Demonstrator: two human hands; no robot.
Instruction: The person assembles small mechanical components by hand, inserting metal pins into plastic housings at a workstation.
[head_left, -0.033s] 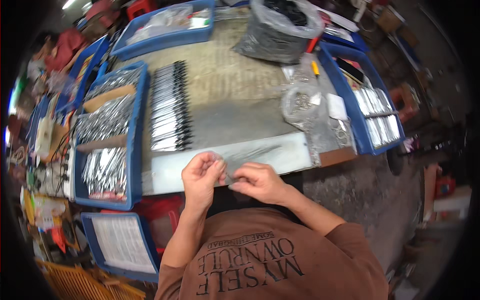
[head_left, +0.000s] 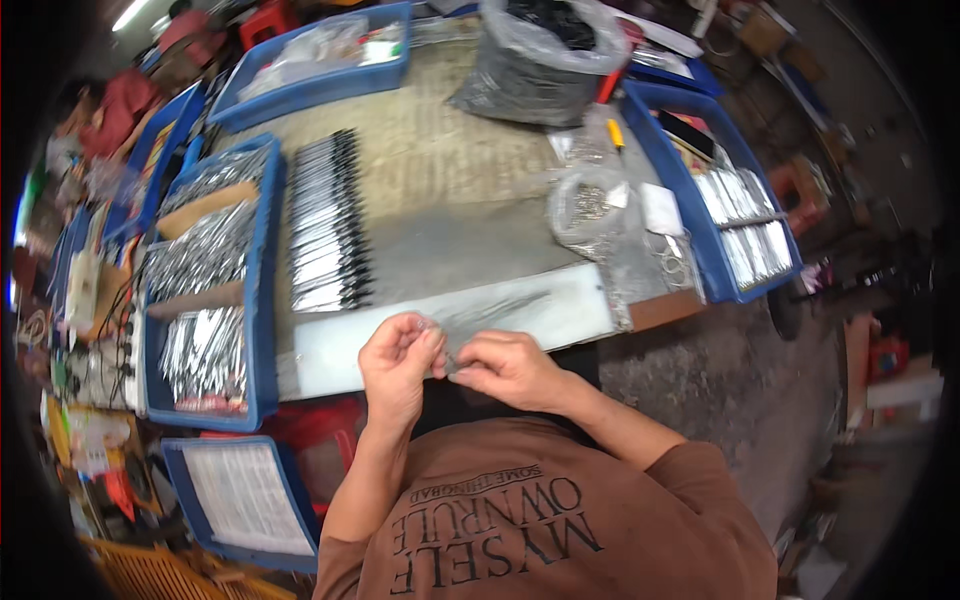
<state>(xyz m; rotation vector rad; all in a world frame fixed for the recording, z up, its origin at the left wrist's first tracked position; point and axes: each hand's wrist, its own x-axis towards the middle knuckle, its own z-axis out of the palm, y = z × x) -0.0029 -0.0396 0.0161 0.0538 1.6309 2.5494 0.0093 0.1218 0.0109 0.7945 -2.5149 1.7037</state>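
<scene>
Small clear packet pinched between both hands, over white board.
L hand & R hand fingers clenched on it; row of packed items seen beyond fingertips.

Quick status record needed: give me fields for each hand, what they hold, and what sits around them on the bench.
left hand: fingers pinched on a small clear packet, at the bench's near edge
right hand: pinching the same packet from the other side
grip: both hands closed on it; what is inside is too small to tell
work surface: white board just beyond the hands
row on bench: black-tipped packets laid side by side
left side: blue tray of silvery packets
right side: blue bin with flat packets
far side: grey plastic bag
</scene>
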